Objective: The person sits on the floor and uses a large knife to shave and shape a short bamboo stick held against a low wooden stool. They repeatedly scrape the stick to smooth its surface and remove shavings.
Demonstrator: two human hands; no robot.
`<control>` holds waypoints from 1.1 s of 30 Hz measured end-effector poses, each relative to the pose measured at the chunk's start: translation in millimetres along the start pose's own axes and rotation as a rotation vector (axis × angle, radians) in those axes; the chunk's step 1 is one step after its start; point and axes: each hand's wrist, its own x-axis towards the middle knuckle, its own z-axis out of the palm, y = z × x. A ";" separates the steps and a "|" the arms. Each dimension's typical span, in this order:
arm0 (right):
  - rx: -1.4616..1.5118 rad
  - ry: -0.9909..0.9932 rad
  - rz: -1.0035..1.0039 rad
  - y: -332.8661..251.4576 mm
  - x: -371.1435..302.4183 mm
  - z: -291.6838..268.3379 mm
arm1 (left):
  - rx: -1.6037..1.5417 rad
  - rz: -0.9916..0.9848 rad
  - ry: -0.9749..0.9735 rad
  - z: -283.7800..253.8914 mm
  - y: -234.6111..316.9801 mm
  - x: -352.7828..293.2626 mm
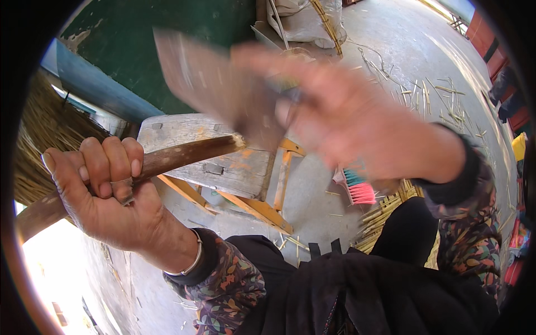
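Observation:
My left hand (114, 195) is wrapped round a brown wooden stick (187, 156), its fingers closed over the top. The stick's far end, pale and cut, lies over a worn wooden bench (206, 167). Smeared by motion, my right hand (346, 106) grips a broad-bladed cleaver (204, 78) at its handle, which is mostly hidden by the fingers. The blade hangs above the bench, close to the stick's cut end. Whether its edge touches the stick I cannot tell.
A bundle of thin brown stalks (47, 139) stands at the left. A pink and green brush head (357, 187) lies on the floor, near tied pale stalks (385, 218). Cut stalk pieces (424, 97) are scattered at right. A whitish sack (312, 22) stands at the back.

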 end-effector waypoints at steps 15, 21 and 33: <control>-0.008 -0.100 -0.044 4.2 -5.2 1.5 | 0.038 0.040 0.042 15.1 -0.4 -9.3; 0.026 0.019 -0.038 -13.5 3.4 -5.7 | 0.015 0.025 -0.014 7.0 4.4 -8.7; 0.054 0.053 -0.070 -15.6 8.0 0.9 | -0.037 0.005 -0.073 1.9 5.0 -5.1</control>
